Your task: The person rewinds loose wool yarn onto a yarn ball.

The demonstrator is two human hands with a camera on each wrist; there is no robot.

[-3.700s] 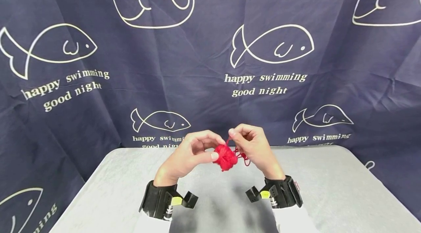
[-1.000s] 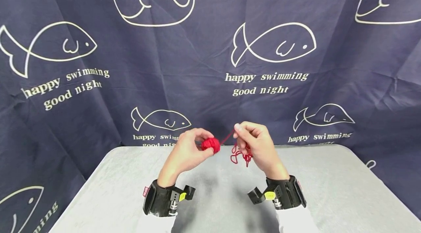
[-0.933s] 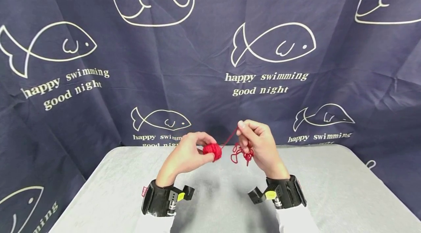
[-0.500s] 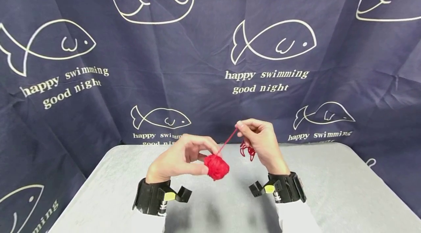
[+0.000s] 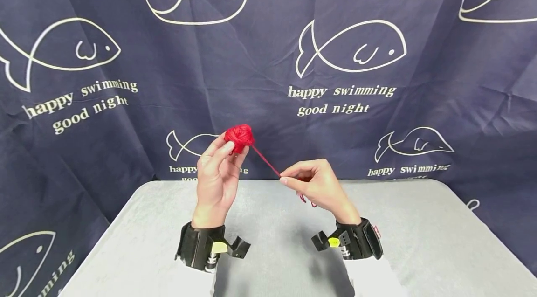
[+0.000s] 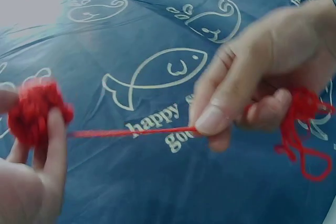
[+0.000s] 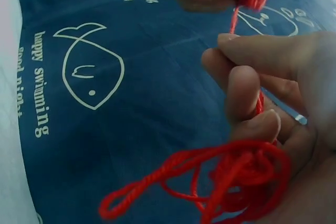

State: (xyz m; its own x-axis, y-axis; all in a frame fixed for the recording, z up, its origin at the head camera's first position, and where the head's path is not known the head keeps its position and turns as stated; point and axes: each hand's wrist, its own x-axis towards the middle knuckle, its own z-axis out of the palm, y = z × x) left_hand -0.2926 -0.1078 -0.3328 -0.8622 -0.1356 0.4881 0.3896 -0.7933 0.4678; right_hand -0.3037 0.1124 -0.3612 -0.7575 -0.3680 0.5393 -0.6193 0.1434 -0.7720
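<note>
A small ball of red yarn [image 5: 239, 137] is held up in the fingertips of my left hand [image 5: 216, 183], above the far edge of the table. From the ball a taut strand of yarn [image 5: 266, 160] slants down to my right hand [image 5: 316, 183], which pinches it between thumb and index finger. Loose loops of the same yarn [image 7: 247, 177] hang from the curled lower fingers of that hand, large in the right wrist view. In the left wrist view the ball [image 6: 37, 111] is blurred and the strand runs nearly level.
A light grey table [image 5: 268, 241] lies beneath both hands. Behind it hangs a dark blue cloth [image 5: 268, 54] printed with white fish, whales and words. Each wrist wears a black strap with a camera mount [image 5: 239, 246].
My left hand has turned palm inward and risen with the yarn ball, up and to the left. My right hand has lowered and moved left, so the strand now slopes down toward it.
</note>
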